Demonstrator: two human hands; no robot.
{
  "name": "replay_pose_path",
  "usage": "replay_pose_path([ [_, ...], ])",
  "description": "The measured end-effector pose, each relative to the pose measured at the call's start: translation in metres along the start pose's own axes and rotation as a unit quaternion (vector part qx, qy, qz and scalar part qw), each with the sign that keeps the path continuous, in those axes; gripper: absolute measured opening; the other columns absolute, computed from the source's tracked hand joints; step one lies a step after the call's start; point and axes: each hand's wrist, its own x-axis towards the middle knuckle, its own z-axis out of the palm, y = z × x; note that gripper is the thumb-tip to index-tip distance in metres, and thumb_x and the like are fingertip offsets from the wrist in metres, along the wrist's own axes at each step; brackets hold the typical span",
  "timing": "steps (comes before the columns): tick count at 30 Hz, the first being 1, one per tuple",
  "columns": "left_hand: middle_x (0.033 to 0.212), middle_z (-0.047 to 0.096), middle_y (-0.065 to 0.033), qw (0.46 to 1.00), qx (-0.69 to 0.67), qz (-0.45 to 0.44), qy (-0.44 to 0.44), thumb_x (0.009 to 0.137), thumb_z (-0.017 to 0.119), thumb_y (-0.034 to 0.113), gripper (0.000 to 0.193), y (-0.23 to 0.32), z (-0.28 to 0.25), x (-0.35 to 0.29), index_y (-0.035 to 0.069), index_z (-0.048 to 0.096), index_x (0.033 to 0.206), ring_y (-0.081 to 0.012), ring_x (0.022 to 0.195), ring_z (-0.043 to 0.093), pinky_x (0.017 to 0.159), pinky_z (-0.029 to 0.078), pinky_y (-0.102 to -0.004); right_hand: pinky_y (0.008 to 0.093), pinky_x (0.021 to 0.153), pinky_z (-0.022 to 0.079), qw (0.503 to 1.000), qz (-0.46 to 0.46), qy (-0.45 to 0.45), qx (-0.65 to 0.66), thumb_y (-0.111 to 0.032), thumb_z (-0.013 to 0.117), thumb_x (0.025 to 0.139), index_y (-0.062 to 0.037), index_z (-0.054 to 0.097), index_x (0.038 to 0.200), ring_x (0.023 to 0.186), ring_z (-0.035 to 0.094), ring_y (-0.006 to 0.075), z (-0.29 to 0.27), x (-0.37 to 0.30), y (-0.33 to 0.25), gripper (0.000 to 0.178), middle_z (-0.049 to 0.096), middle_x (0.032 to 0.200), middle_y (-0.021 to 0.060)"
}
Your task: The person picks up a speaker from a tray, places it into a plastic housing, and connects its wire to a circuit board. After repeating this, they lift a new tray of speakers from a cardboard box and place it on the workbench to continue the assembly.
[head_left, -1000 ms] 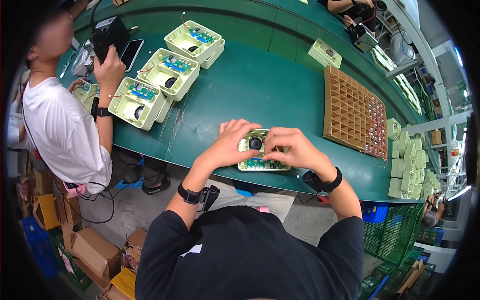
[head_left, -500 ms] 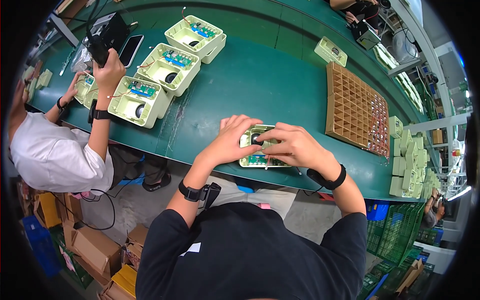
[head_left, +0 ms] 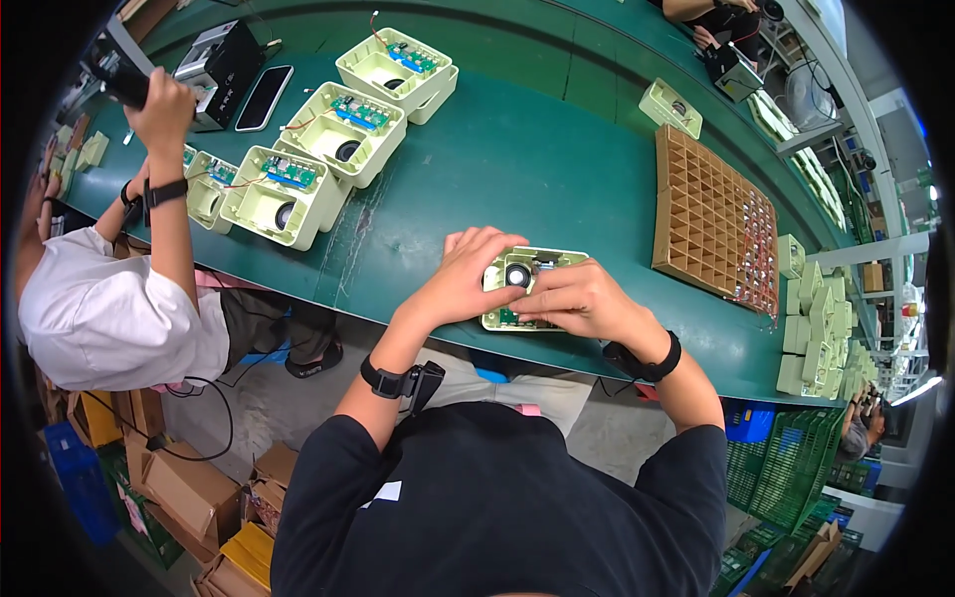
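- Your left hand (head_left: 460,281) holds the left end of the pale green, rectangular, open-topped plastic housing (head_left: 491,275), its fingers along the far side and its thumb reaching inward; the housing lies on the smooth, dark green surface (head_left: 497,149), beneath both hands.
- Your right hand (head_left: 587,297) has its fingers drawn narrow over the housing's right part; you cannot tell whether they pinch anything, since they cover the spot.
- Expect the housing to be light, stiff and a little slippery (it looks like thin moulded plastic); its outer walls should make the safest hold.
- Just beyond your left thumb sits a round, dark-rimmed speaker with a bright centre (head_left: 516,276); treat its face as fragile.
- Below your right fingertips shows a flat green circuit board (head_left: 508,317), probably rigid but delicate, best touched by its edges.
- Well right of your fingers, the brown cardboard grid (head_left: 701,204) has matt, square cells.
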Motion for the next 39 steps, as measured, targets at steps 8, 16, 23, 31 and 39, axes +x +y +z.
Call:
replay_pose_path([
  [8,0.121,0.060,-0.0062,1.000,0.001,0.012,0.010,0.081,0.081,0.031,0.060,-0.002,-0.001,0.000,0.016,0.060,0.135,-0.0271,0.120,0.052,0.107,0.031,-0.0406,0.0387,0.066,0.053,0.996,0.091,-0.008,-0.005,-0.009,0.079,0.085,-0.0063,0.076,0.095,0.079,0.067,0.0267,0.004,-0.004,-0.008,0.011,0.064,0.092,0.0067],
  [16,0.123,0.060,-0.0064,1.000,0.002,0.000,-0.001,0.083,0.081,0.030,0.059,0.000,-0.002,-0.001,0.015,0.060,0.136,-0.0266,0.119,0.051,0.108,0.030,-0.0405,0.0445,0.066,0.052,0.982,0.109,-0.065,-0.140,-0.011,0.075,0.087,-0.0035,0.068,0.086,0.078,0.065,0.0316,0.008,-0.004,-0.017,0.010,0.060,0.090,0.0096],
  [23,0.122,0.060,-0.0065,1.000,-0.001,0.007,0.007,0.082,0.081,0.031,0.059,0.000,0.000,-0.001,0.015,0.060,0.135,-0.0267,0.119,0.052,0.108,0.031,-0.0402,0.0445,0.067,0.055,0.969,0.117,-0.113,-0.187,-0.006,0.071,0.082,0.0002,0.065,0.078,0.080,0.068,0.0325,0.008,0.002,-0.023,0.009,0.062,0.093,0.0136],
  [31,0.122,0.060,-0.0075,1.000,-0.003,0.010,0.009,0.081,0.077,0.024,0.058,-0.001,-0.001,0.001,0.014,0.061,0.135,-0.0274,0.121,0.052,0.108,0.032,-0.0406,0.0419,0.065,0.057,0.937,0.101,-0.155,-0.296,-0.003,0.072,0.069,0.0012,0.067,0.076,0.080,0.070,0.0307,0.021,0.017,-0.028,0.010,0.064,0.092,0.0155],
  [39,0.122,0.061,-0.0084,1.000,-0.002,0.022,0.010,0.081,0.075,0.019,0.058,0.000,0.000,0.001,0.013,0.060,0.136,-0.0283,0.121,0.053,0.107,0.033,-0.0400,0.0387,0.066,0.058,0.930,0.134,-0.177,-0.293,-0.002,0.072,0.069,-0.0012,0.071,0.080,0.082,0.071,0.0285,0.025,0.013,-0.024,0.011,0.065,0.093,0.0143],
])
